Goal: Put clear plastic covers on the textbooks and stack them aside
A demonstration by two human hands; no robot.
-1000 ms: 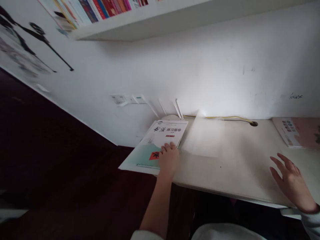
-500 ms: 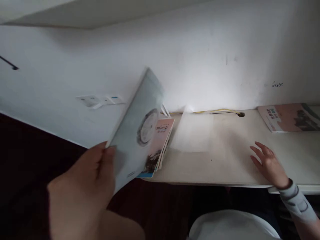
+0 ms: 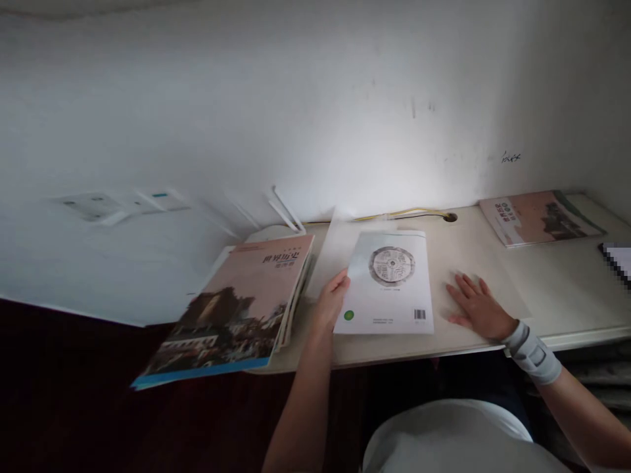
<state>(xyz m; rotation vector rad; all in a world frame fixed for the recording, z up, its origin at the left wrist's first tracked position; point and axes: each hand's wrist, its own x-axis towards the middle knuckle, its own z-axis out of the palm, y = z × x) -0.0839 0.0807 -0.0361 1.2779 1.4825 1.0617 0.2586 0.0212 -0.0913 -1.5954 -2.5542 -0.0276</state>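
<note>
My left hand [image 3: 332,302] grips the left edge of a pale book [image 3: 394,302], whose upturned cover shows a round seal-like picture, a green dot and a barcode. The book is over the desk, on or just above a translucent sheet [image 3: 323,253]. To its right, my right hand [image 3: 483,307] rests palm down with fingers spread, touching the sheet or desk and holding nothing. Left of my left hand lies a stack of books, topped by a pink history textbook [image 3: 236,289] with a building and crowd on its cover.
Another pink textbook [image 3: 539,217] lies at the back right of the desk [image 3: 552,302]. Yellow and black cables run along the wall to a round hole [image 3: 449,217]. White antennas [image 3: 288,210] stand behind the stack. Wall sockets [image 3: 123,203] are at left. A dark-edged object is at the right edge.
My left hand has brought the pale book from a raised, tilted position at left down and rightward over the desk, now nearly flat. My right hand has come down onto the surface. The view shifted left.
</note>
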